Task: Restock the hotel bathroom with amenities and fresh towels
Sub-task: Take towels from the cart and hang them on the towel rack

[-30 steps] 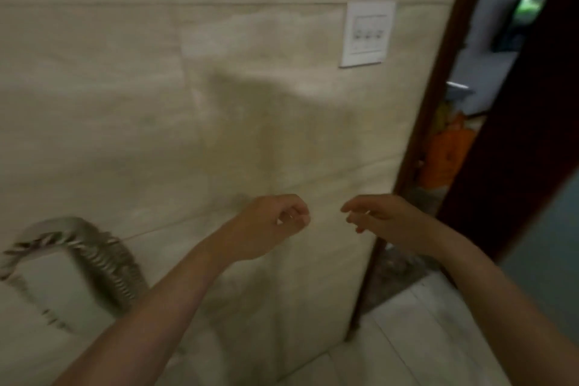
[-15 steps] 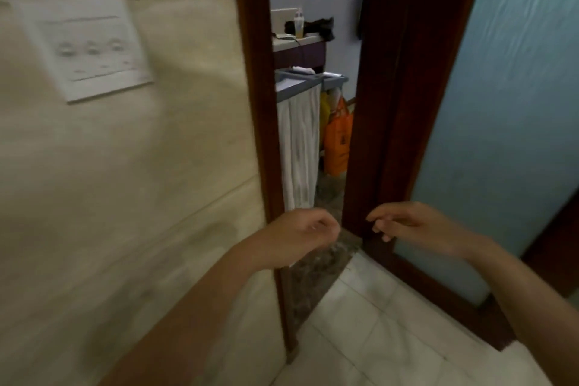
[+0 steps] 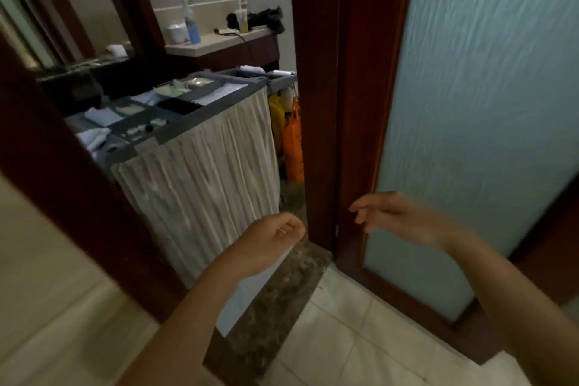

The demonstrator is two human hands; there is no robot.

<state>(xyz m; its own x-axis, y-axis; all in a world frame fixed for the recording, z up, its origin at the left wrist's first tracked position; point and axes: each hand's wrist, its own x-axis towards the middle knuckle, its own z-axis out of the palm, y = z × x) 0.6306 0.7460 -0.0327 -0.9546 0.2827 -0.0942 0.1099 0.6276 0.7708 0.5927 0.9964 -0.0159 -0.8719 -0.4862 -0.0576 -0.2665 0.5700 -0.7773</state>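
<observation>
Facing the cart (image 3: 200, 172) through the doorway: amenities (image 3: 138, 131) lie in its top tray (image 3: 188, 123), folded cloths (image 3: 94, 135) at its near-left corner. My right hand (image 3: 404, 222) hangs loose and empty. My left hand (image 3: 269, 244) is curled, and I can't tell if it pinches anything. The packets look light, so I'd pinch them. The cloths look soft, so I'd scoop under the fold.

A single wide-angle camera worn on the head looks forward and down through a dark reddish-brown wooden door frame (image 3: 316, 103). It faces a grey compartmented cart top (image 3: 200, 113) skirted with a pleated cream curtain (image 3: 203, 182) just beyond the doorway. Both forearms enter from the bottom edge, with the left hand (image 3: 269, 244) and right hand (image 3: 398, 219) near the lens at lower centre. A frosted blue-green glass door (image 3: 485, 103) fills the right side close by, and pale floor tiles (image 3: 360, 338) lie beneath.
</observation>
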